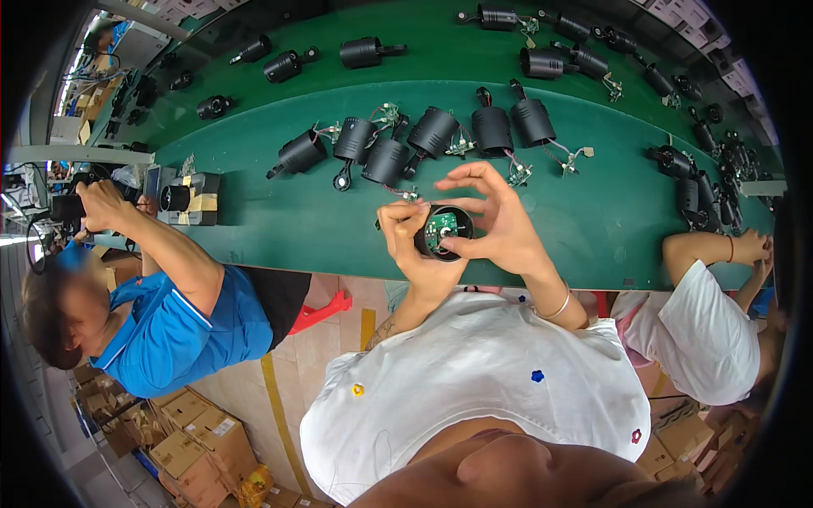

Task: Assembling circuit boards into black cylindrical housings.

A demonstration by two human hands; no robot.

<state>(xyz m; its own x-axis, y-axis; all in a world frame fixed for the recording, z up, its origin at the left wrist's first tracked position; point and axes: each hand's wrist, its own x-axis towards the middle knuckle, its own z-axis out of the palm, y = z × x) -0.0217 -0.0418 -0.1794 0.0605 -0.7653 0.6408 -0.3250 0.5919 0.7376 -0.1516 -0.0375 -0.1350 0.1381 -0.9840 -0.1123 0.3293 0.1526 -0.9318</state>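
Note:
In front of my chest, a black cylindrical housing (468, 222) is tilted with its open end toward me. A green circuit board (441, 229) shows inside that end. My left hand (417, 250) is closed around the housing's left side. My right hand (508, 233) is at its right side, with the thumb reaching over the rim onto the board and the other fingers stretched out and spread. Just beyond my hands, several black housings, such as this ribbed one (386, 161), lie on the green table (339, 241), with wires and small circuit boards (519, 173) hanging out of some.
Farther back, a dark green strip (432, 59) carries more black housings (362, 52). At left, a co-worker in a blue shirt (182, 339) works near a grey block fixture (205, 199). A person in white (711, 330) sits at right, near a cluster of black parts (707, 199).

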